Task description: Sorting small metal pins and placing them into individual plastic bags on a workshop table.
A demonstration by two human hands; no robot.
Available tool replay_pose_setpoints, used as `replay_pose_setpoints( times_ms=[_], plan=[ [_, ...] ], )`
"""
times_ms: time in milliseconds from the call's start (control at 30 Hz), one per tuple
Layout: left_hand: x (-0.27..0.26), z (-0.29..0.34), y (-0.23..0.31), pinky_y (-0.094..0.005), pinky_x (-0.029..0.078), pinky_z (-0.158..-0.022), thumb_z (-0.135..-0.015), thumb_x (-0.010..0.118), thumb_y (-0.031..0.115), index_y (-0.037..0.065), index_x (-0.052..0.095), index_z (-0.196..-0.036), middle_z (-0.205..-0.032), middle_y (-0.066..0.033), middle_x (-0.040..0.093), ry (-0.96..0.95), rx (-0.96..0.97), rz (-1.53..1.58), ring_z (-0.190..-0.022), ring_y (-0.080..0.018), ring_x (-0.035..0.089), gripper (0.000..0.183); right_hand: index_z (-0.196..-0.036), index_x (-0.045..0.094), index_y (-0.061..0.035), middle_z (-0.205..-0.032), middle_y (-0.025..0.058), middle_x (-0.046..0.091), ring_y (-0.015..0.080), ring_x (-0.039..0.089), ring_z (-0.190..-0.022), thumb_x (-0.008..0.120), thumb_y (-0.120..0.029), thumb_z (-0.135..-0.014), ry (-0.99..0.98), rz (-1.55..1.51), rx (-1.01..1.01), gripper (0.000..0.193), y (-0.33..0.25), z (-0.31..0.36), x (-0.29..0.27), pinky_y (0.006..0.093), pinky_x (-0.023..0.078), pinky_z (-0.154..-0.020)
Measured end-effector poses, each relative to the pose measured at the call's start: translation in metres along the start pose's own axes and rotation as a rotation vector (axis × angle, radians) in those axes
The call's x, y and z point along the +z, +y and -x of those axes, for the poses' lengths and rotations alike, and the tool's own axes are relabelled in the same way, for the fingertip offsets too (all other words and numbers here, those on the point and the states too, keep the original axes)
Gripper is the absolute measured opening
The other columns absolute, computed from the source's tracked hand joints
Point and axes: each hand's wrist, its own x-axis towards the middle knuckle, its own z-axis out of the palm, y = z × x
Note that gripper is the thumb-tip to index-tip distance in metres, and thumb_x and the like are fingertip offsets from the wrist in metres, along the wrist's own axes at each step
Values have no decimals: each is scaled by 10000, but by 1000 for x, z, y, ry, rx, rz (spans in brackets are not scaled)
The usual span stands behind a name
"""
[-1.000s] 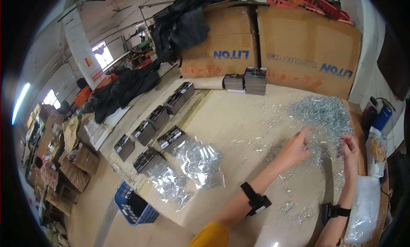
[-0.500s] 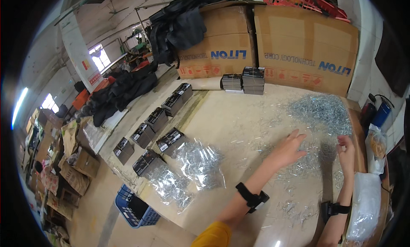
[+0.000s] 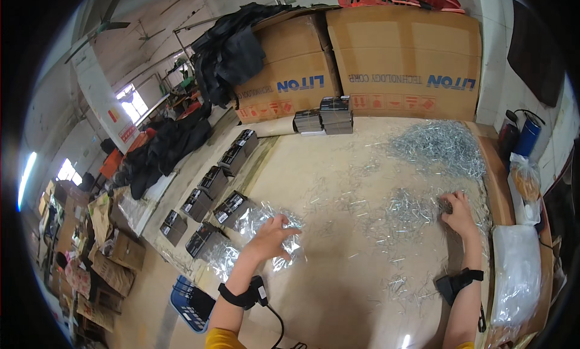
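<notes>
My left hand [image 3: 270, 239] is over two clear plastic bags [image 3: 289, 223] filled with thin silver metal pieces, its fingers spread and nothing visible in them. It covers part of the bags, so contact is hard to judge. At the right, my right hand [image 3: 459, 214] is at the edge of a small heap of loose silver metal pieces [image 3: 414, 205]. Its fingers are curled, with a gap between thumb and forefinger and nothing seen held. A larger pile of the same pieces [image 3: 438, 147] lies at the far right of the table [image 3: 338, 276].
Banded stacks of dark printed cards [image 3: 231, 207] line the table's left side; more stacks [image 3: 336, 115] stand at the back before large cardboard boxes [image 3: 405, 53]. A pack of clear bags [image 3: 515, 276] lies along the right edge. Below left is a blue basket [image 3: 190, 304].
My left hand has swung left from the loose metal pieces to the plastic bags. My right hand has shifted slightly left, to the small heap. The whole view has turned a little.
</notes>
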Motion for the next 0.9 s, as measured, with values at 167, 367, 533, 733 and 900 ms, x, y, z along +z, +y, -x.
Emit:
replay_pose_setpoints(
  times_ms=[167, 367, 533, 733, 900],
  plan=[
    [16, -22, -28, -419, 438, -974, -569, 883, 147, 176, 685, -1136, -1224, -131, 503, 276, -39, 110, -1169, -357, 487, 601, -1242, 573, -112, -1260, 143, 481, 347, 406, -1250, 732, -112, -665, 400, 286, -9, 598, -26, 15, 10, 550, 295, -1054],
    [6, -38, 17, -433, 448, -969, -682, 827, 165, 124, 639, -1200, -1250, -173, 501, 359, -157, -170, -1135, -378, 522, 552, -981, 619, -52, -1171, 145, 559, 291, 499, -1131, 754, -138, -717, 229, 167, 41, 308, -2, 4, 6, 454, 420, -933],
    [20, -107, 99, -465, 406, -1028, -795, 750, 195, 100, 577, -1284, -1408, -230, 424, 202, 360, 153, -1280, -399, 435, 526, -913, 601, -50, -902, 88, 612, 190, 585, -784, 661, -124, -835, 243, -467, -33, 124, 1, 2, -31, 341, 496, -682],
    [52, -167, 152, -446, 371, -1052, -799, 708, 161, 107, 564, -1261, -1379, -190, 468, 467, 401, 170, -1285, -382, 427, 487, -1023, 550, -60, -789, 80, 629, 174, 624, -680, 597, -110, -901, 427, -681, 200, 140, -51, 11, -44, 299, 489, -567],
    [27, -181, 174, -349, 497, -822, -826, 659, 108, 83, 553, -985, -1034, -101, 588, 181, 472, 594, -947, -227, 574, 192, -1031, 550, -65, -808, 139, 670, 323, 685, -763, 608, -84, -883, 658, -335, 62, 161, -26, 9, -42, 396, 527, -632]
  ],
)
